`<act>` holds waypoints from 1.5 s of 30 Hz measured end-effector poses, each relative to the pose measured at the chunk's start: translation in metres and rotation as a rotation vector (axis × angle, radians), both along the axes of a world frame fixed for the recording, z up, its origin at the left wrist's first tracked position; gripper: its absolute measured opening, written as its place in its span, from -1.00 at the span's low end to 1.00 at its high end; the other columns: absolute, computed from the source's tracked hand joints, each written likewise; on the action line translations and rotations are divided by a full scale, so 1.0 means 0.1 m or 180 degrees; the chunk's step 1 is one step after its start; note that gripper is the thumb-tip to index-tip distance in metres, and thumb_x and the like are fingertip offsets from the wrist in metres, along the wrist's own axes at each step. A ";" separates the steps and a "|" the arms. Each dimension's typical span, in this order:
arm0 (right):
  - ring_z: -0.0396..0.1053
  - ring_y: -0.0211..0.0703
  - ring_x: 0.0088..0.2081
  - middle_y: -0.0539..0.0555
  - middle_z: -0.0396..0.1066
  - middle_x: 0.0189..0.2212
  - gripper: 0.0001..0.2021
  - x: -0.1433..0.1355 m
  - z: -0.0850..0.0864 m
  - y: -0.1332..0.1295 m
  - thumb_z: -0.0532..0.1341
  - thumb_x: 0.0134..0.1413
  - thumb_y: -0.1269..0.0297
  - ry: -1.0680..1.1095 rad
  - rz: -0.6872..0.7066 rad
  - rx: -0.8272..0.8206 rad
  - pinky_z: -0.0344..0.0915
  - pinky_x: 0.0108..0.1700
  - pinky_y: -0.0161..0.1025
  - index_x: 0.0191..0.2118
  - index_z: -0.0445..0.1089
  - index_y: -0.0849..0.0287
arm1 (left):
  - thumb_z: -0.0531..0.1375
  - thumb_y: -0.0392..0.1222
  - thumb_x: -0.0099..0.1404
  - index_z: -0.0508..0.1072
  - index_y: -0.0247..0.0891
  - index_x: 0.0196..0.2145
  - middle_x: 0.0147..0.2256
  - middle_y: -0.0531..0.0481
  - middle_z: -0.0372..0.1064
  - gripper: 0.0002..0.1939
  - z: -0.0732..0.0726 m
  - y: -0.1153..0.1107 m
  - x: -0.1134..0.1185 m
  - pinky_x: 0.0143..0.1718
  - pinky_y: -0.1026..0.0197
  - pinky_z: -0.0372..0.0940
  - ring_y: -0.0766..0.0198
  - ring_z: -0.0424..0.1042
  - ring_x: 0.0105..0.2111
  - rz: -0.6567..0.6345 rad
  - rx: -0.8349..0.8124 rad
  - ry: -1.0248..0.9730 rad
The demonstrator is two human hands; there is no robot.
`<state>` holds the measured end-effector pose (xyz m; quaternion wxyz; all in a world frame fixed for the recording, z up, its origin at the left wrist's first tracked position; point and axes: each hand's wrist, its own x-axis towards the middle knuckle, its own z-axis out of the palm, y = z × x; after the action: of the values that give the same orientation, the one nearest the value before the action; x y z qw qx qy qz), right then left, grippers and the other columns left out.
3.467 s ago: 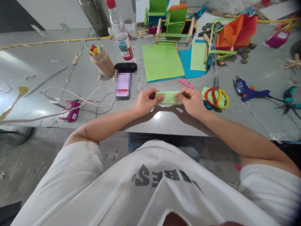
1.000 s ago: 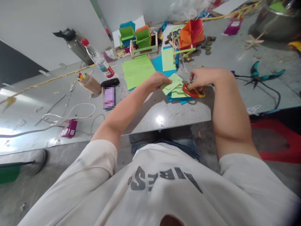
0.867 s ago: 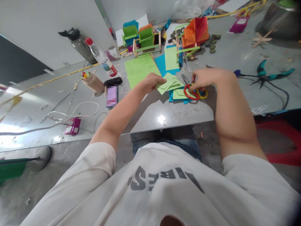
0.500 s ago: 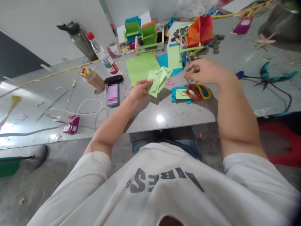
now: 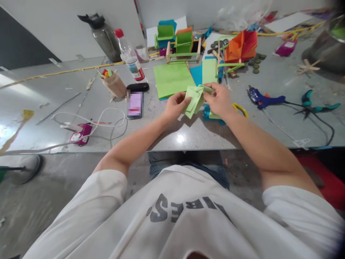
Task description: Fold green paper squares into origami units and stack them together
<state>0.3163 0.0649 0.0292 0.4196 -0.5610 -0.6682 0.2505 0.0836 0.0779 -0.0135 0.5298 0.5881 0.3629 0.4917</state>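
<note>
A folded light-green paper piece (image 5: 192, 102) is held up above the table's front part. My left hand (image 5: 176, 105) pinches its left edge between thumb and fingers. On the other side, my right hand (image 5: 219, 99) grips the paper's upper right part; some fingertips are hidden behind it. Below my right hand lies a blue folded bundle (image 5: 207, 112) with light-green paper on it. Yellow scissors handles (image 5: 240, 109) show partly from behind my right wrist. Green paper sheets (image 5: 172, 81) lie flat just beyond my left hand.
A blue glue gun (image 5: 265, 100) and teal-handled pliers (image 5: 308, 104) lie on the right. To the left are a phone (image 5: 135, 103), a bottle (image 5: 132, 61) and a wooden cup (image 5: 114, 84). Green and orange paper models (image 5: 241, 46) stand at the back. A white cable (image 5: 107, 126) loops at left.
My right hand has come left and down from the air to take hold of the green paper. My left hand has shifted slightly right. The glue gun is now uncovered.
</note>
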 end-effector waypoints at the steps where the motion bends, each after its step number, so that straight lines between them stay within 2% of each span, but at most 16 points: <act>1: 0.65 0.23 -0.02 0.17 0.58 -0.12 -0.46 -0.03 -0.03 0.00 0.34 0.47 -0.46 0.0012 0.0028 -0.0035 0.72 0.06 0.17 -0.01 0.56 -0.05 | 0.48 0.01 0.66 0.65 -0.16 0.03 -0.04 -0.08 0.75 -0.78 -0.01 0.00 0.01 -0.02 0.17 0.54 0.21 0.68 -0.12 -0.0001 0.0096 0.0008; 4: 0.61 0.22 -0.10 0.13 0.53 -0.18 -0.40 -0.12 -0.09 -0.06 0.24 0.50 -0.54 -0.0043 0.0077 0.0023 0.68 0.03 0.17 0.03 0.53 -0.07 | 0.47 0.04 0.66 0.67 -0.16 0.10 0.00 -0.10 0.75 -0.74 -0.03 -0.01 0.03 -0.01 0.16 0.52 0.19 0.67 -0.09 0.0128 0.0370 0.0231; 8: 0.64 0.28 -0.04 0.21 0.63 -0.05 -0.42 -0.17 -0.08 -0.22 0.16 0.56 -0.43 0.0002 0.0303 0.0498 0.66 0.15 0.24 0.19 0.56 -0.05 | 0.44 0.14 0.68 0.68 -0.14 0.13 -0.04 -0.10 0.71 -0.68 -0.03 -0.05 0.02 0.06 0.08 0.51 0.09 0.65 -0.04 0.0219 0.0749 0.0509; 11: 0.64 0.28 -0.05 0.22 0.65 -0.01 -0.33 -0.17 -0.08 -0.31 0.06 0.61 -0.45 -0.0069 0.0509 0.0528 0.65 0.18 0.27 0.34 0.57 -0.06 | 0.39 0.22 0.71 0.64 -0.09 0.13 0.03 -0.13 0.68 -0.65 -0.03 -0.09 -0.01 0.18 0.00 0.51 0.02 0.64 0.05 0.0199 0.0899 0.0410; 16: 0.66 0.31 0.00 0.29 0.62 0.28 0.02 -0.19 -0.13 -0.34 0.10 0.46 -0.71 0.0017 0.0686 0.0596 0.68 0.10 0.31 0.72 0.23 -0.14 | 0.36 0.13 0.75 0.55 -0.06 0.08 -0.01 -0.11 0.56 -0.75 -0.07 -0.10 -0.05 0.24 -0.04 0.50 0.01 0.59 0.05 0.0456 0.0828 0.0552; 17: 0.66 0.32 -0.02 0.32 0.61 0.31 0.04 -0.21 -0.15 -0.34 0.10 0.45 -0.72 0.0039 0.0659 0.0608 0.69 0.08 0.33 0.73 0.22 -0.13 | 0.39 0.11 0.73 0.54 -0.06 0.09 0.00 -0.12 0.54 -0.76 -0.08 -0.11 -0.06 0.25 -0.06 0.49 -0.01 0.58 0.07 0.0505 0.0839 0.0612; 19: 0.69 0.38 0.02 0.34 0.63 0.32 -0.03 -0.24 -0.17 -0.34 0.07 0.50 -0.69 0.0011 0.0681 0.0635 0.69 0.16 0.39 0.67 0.34 -0.13 | 0.42 0.11 0.70 0.53 -0.05 0.13 0.05 -0.15 0.53 -0.72 -0.08 -0.12 -0.07 0.32 -0.12 0.46 -0.07 0.57 0.13 0.0542 0.0928 0.0726; 21: 0.68 0.48 0.19 0.34 0.65 0.31 -0.10 -0.28 -0.18 -0.35 -0.01 0.56 -0.65 -0.0083 0.0776 0.0754 0.63 0.35 0.47 0.57 0.49 -0.14 | 0.40 0.15 0.69 0.52 -0.05 0.17 0.11 -0.20 0.55 -0.68 -0.07 -0.15 -0.07 0.37 -0.17 0.44 -0.13 0.57 0.19 0.0455 0.1054 0.0806; 23: 0.62 0.54 0.35 0.34 0.66 0.32 -0.12 -0.32 -0.18 -0.37 -0.08 0.60 -0.62 -0.0157 0.0827 0.0883 0.52 0.52 0.53 0.51 0.55 -0.15 | 0.36 0.18 0.70 0.52 -0.04 0.19 0.12 -0.22 0.56 -0.67 -0.05 -0.20 -0.07 0.37 -0.19 0.44 -0.14 0.58 0.18 0.0301 0.1148 0.0851; 26: 0.59 0.55 0.40 0.37 0.65 0.37 -0.12 -0.34 -0.18 -0.42 -0.11 0.63 -0.58 -0.0161 0.0838 0.0943 0.44 0.59 0.58 0.53 0.55 -0.11 | 0.33 0.21 0.71 0.52 -0.04 0.15 0.06 -0.19 0.56 -0.68 -0.01 -0.26 -0.07 0.32 -0.18 0.44 -0.12 0.58 0.11 0.0207 0.1238 0.0978; 30: 0.57 0.54 0.44 0.37 0.62 0.42 -0.09 -0.33 -0.18 -0.43 -0.08 0.61 -0.63 -0.0206 0.0996 0.0831 0.45 0.59 0.56 0.53 0.53 -0.07 | 0.32 0.30 0.75 0.51 -0.05 -0.05 -0.14 -0.10 0.50 -0.62 0.02 -0.27 -0.11 0.27 -0.14 0.46 -0.05 0.57 -0.03 0.0196 0.1120 0.1039; 32: 0.59 0.51 0.42 0.35 0.62 0.41 -0.07 -0.33 -0.19 -0.41 -0.04 0.56 -0.70 -0.0141 0.1038 0.0676 0.50 0.55 0.50 0.49 0.53 -0.07 | 0.34 0.37 0.74 0.49 -0.06 -0.13 -0.25 -0.05 0.43 -0.53 0.02 -0.25 -0.12 0.21 -0.10 0.48 0.00 0.55 -0.10 0.0204 0.0920 0.1005; 34: 0.65 0.45 0.32 0.33 0.66 0.31 -0.04 -0.34 -0.19 -0.37 0.04 0.46 -0.79 0.0040 0.0984 0.0477 0.60 0.46 0.44 0.41 0.54 -0.06 | 0.36 0.43 0.71 0.49 -0.07 -0.16 -0.30 -0.02 0.39 -0.47 0.01 -0.22 -0.10 0.18 -0.07 0.50 0.01 0.55 -0.10 0.0251 0.0732 0.0946; 38: 0.67 0.27 -0.04 0.20 0.66 -0.07 -0.09 -0.37 -0.16 -0.33 0.30 0.22 -0.86 0.0368 0.0794 -0.0021 0.73 0.05 0.25 0.13 0.54 -0.06 | 0.35 0.46 0.71 0.50 -0.07 -0.14 -0.23 -0.04 0.46 -0.45 -0.03 -0.16 -0.05 0.16 -0.06 0.50 0.02 0.55 -0.06 0.0451 0.0663 0.0692; 41: 0.55 0.12 -0.29 0.08 0.55 -0.30 -0.18 -0.39 -0.11 -0.35 0.46 0.12 -0.80 0.0550 0.0795 -0.0183 0.59 -0.22 0.12 -0.09 0.50 -0.07 | 0.31 0.52 0.70 0.50 -0.07 -0.14 -0.19 -0.05 0.50 -0.41 -0.06 -0.14 -0.02 0.09 -0.03 0.46 0.04 0.53 -0.10 0.0508 0.0730 0.0567; 45: 0.38 -0.03 -0.47 -0.01 0.41 -0.49 -0.21 -0.41 -0.11 -0.36 0.54 0.09 -0.73 0.0726 0.0955 -0.0084 0.37 -0.38 0.02 -0.24 0.45 -0.05 | 0.17 0.72 0.65 0.49 -0.07 -0.18 -0.23 -0.05 0.50 -0.24 -0.09 -0.11 0.00 -0.06 0.01 0.40 0.06 0.52 -0.18 0.0555 0.0878 0.0644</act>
<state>0.2756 0.0291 0.0179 0.4432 -0.4285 -0.6891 0.3810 0.0835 0.0672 -0.0224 0.3604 0.6679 0.3931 0.5192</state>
